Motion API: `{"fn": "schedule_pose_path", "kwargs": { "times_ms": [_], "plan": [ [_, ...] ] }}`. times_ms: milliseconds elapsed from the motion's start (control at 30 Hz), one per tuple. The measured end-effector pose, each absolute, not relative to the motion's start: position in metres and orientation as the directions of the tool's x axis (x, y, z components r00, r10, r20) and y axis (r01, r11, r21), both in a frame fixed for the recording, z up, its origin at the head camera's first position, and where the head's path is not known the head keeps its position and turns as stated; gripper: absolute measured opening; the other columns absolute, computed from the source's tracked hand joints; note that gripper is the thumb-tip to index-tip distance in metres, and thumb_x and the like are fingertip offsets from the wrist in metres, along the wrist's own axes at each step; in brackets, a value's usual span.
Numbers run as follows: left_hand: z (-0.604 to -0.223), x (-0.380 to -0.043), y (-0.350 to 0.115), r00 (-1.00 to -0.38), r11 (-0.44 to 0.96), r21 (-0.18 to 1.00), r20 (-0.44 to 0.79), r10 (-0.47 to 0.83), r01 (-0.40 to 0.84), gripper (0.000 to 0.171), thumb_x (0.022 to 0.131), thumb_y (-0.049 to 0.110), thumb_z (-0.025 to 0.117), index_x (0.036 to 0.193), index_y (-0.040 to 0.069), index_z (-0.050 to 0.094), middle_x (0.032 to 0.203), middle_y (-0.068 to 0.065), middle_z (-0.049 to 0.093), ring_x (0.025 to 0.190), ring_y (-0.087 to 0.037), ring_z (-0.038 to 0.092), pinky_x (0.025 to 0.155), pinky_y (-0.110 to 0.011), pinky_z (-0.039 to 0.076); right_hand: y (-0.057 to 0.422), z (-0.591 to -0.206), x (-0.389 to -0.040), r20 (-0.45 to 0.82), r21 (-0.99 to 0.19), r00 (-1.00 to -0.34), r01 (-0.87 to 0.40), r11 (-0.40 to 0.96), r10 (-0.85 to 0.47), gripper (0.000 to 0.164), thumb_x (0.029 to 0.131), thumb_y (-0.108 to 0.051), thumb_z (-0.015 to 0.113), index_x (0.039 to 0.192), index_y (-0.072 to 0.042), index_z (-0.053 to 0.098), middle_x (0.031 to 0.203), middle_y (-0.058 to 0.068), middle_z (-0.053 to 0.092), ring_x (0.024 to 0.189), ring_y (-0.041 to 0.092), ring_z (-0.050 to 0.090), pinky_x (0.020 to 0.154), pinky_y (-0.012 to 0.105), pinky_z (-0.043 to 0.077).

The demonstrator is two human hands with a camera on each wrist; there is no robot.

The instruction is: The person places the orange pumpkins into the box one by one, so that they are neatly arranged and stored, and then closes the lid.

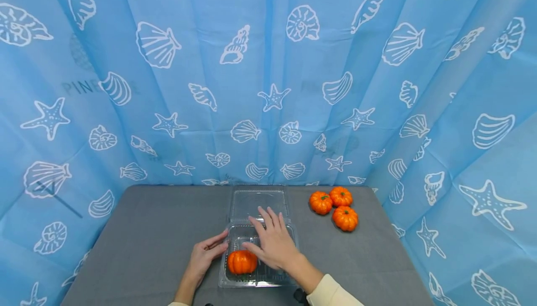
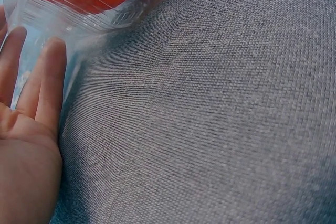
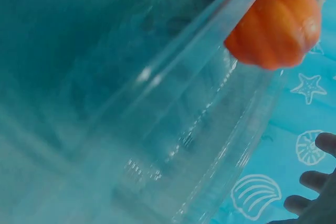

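Observation:
A clear plastic clamshell container [image 1: 258,284] stands on the table with its lid [image 1: 258,202] folded back toward the curtain. Inside its front left part sits a small orange pumpkin [image 1: 242,262], which also shows in the left wrist view and, large, in the right wrist view. My left hand [image 1: 202,258] is at the container's left side, with extended fingers [image 2: 51,77] right at the clear wall. Over the tray, to the right of the pumpkin, my right hand [image 1: 274,243] is spread and holds nothing. Its fingertips [image 3: 313,180] appear apart from the pumpkin.
Three more small orange pumpkins, one at the left [image 1: 320,202], one at the back [image 1: 341,196] and one in front [image 1: 345,218], are grouped on the right of the grey table [image 1: 168,231]. A blue shell-patterned curtain [image 1: 268,78] surrounds its back and sides.

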State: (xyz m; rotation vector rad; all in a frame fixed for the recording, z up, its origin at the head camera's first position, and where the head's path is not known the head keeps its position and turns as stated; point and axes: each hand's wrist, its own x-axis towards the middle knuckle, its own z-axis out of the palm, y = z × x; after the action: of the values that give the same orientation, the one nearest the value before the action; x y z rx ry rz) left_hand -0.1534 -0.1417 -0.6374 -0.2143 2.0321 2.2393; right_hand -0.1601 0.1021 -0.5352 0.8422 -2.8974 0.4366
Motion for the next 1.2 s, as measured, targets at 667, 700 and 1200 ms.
{"fn": "schedule_pose_path", "kwargs": {
  "times_ms": [667, 700, 1200],
  "plan": [
    [-0.633, -0.155, -0.143, -0.983, -0.07, 0.981, -0.183, -0.006, -0.182, 0.044, 0.087, 0.013, 0.08, 0.13, 0.009, 0.071, 0.139, -0.007, 0.066, 0.11, 0.001, 0.069, 0.085, -0.02, 0.06, 0.132, -0.547, -0.187, 0.103, -0.201, -0.903, -0.43, 0.88, -0.417, 0.087, 0.093, -0.078, 0.044, 0.163, -0.027, 0.028, 0.173, 0.013, 0.011, 0.157, 0.049, 0.011, 0.121, 0.075, 0.015],
    [-0.633, -0.154, -0.143, -0.983, -0.063, 0.982, -0.181, -0.007, -0.18, 0.044, 0.087, 0.013, 0.08, 0.13, 0.009, 0.071, 0.139, -0.007, 0.066, 0.11, 0.001, 0.069, 0.085, -0.02, 0.059, 0.134, -0.548, -0.188, 0.11, -0.2, -0.903, -0.429, 0.881, -0.415, 0.087, 0.093, -0.077, 0.045, 0.162, -0.026, 0.03, 0.173, 0.015, 0.013, 0.156, 0.05, 0.013, 0.12, 0.075, 0.015],
    [-0.636, -0.153, -0.142, -0.981, -0.077, 0.978, -0.193, -0.008, -0.192, 0.046, 0.086, 0.014, 0.081, 0.131, 0.008, 0.07, 0.14, -0.009, 0.065, 0.11, 0.0, 0.069, 0.085, -0.02, 0.059, 0.167, -0.558, -0.211, 0.115, -0.181, -0.937, -0.347, 0.92, -0.331, 0.089, 0.093, -0.08, 0.04, 0.162, -0.024, 0.03, 0.171, 0.017, 0.017, 0.155, 0.05, 0.016, 0.12, 0.076, 0.011]
  ]
}}
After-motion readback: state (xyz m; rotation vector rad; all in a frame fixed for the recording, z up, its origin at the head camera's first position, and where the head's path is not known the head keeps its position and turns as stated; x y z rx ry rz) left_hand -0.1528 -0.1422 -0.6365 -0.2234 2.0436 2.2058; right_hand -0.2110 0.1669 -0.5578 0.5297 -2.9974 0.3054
